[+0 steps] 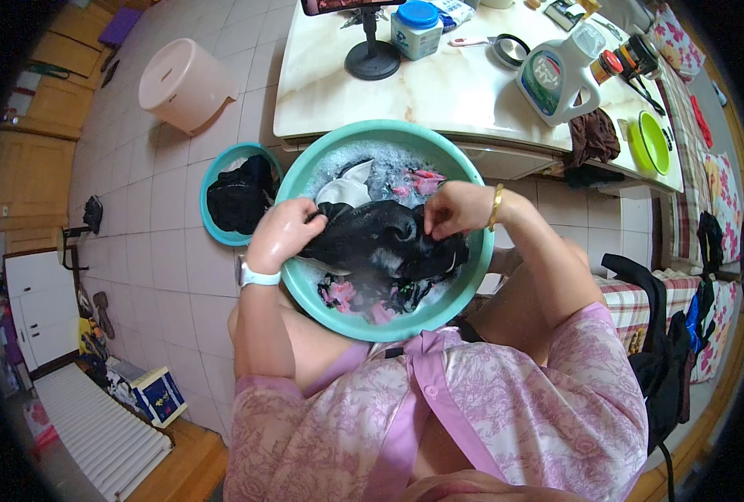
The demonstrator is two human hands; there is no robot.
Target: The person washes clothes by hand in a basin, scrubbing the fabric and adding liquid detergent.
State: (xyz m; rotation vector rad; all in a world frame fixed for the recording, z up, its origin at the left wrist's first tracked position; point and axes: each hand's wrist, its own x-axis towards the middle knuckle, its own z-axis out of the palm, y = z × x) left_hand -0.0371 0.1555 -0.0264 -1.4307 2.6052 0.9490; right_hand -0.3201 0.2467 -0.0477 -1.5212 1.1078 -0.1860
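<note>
A large green plastic basin (302,302) of foamy water rests at my lap. Across its middle lies a soaked black garment (375,241), bunched up at the surface. My left hand (286,233), with a pale-banded watch at the wrist, pinches the garment's left edge by the rim. On the other side my right hand (457,208), below a gold bangle, grips the same cloth with curled fingers. White cloth (349,188) pokes out of the suds behind it. Pink-patterned dark cloth (340,293) shows nearer my body, and more pink cloth (427,182) floats near my right hand.
A smaller blue-green basin (212,231) with dark clothes stands left on the tiled floor. Beyond it is a pink plastic stool (187,85). The marble-topped table (334,103) ahead bears a phone stand (372,59), a detergent jug (554,78) and a lime-green bowl (651,143).
</note>
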